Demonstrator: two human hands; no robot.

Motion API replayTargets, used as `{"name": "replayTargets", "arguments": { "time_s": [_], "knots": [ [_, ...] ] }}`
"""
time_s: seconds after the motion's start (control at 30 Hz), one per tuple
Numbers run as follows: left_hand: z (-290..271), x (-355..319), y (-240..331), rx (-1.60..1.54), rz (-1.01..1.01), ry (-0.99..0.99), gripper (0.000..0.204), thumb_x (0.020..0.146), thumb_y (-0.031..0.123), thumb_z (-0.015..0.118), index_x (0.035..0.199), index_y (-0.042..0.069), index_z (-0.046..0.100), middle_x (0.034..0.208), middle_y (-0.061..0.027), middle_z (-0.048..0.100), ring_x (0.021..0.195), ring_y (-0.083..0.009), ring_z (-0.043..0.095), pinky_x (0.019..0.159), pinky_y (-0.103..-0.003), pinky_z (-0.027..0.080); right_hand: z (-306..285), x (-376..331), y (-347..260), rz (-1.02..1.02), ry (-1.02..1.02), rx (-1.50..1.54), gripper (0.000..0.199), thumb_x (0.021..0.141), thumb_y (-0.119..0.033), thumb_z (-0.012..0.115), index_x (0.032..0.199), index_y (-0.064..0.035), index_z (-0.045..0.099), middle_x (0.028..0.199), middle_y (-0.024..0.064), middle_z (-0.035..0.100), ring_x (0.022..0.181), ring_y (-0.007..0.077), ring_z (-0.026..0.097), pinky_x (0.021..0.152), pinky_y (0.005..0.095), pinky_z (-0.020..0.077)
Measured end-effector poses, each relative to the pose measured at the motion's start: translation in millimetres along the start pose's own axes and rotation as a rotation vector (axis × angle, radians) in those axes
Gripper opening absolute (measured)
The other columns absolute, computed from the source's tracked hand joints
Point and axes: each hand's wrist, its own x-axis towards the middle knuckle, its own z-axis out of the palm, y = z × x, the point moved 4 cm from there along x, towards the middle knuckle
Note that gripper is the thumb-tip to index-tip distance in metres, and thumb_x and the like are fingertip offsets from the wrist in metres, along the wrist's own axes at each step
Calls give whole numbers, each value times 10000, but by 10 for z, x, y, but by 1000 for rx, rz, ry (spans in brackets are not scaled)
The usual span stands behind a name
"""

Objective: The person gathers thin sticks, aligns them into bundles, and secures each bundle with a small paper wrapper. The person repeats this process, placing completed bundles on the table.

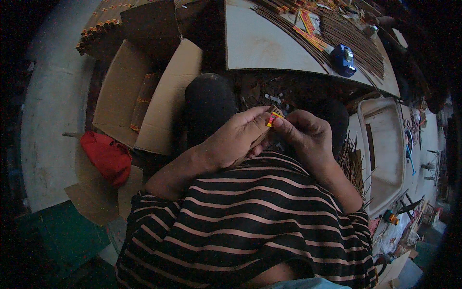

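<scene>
My left hand (236,135) is wrapped round a brown bundle of thin sticks (276,110), held in front of my striped shirt. Most of the bundle is hidden by the fingers, and only its end shows. A small yellow and red paper label (271,119) lies against it, close to the left thumb. My right hand (308,132) is closed at the label, pinching its edge between thumb and finger.
Ahead, a white table (260,43) carries long brown sticks (332,36), yellow and red label strips (310,36) and a blue device (342,61). An open cardboard box (168,96) stands left, near a red cloth (107,158). A white tub (385,149) is at right.
</scene>
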Motion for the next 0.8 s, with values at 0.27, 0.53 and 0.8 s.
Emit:
{"name": "replayTargets", "arguments": {
  "time_s": [0.27,0.53,0.8],
  "knots": [
    [5,22,-44,-152,-39,-16,321,948,306,316,1055,39,458,646,-9,481,526,-60,439,456,-176,361,11,-5,70,-31,28,22,220,806,-183,632,699,7,607,614,31,574,560,57,484,488,209,400],
    [1,4,-3,-58,-32,-56,437,932,398,307,1139,40,451,690,7,500,540,-51,438,482,-173,366,-8,7,1,29,-17,17,238,819,-194,620,725,24,599,611,21,560,573,54,458,493,219,393],
    [54,32,28,88,-8,42,353,933,371,340,978,50,478,637,11,455,513,-40,412,449,-162,347,-35,27,66,18,-29,1,241,813,-203,626,727,19,592,595,21,538,554,61,446,480,224,380]
  ]
}}
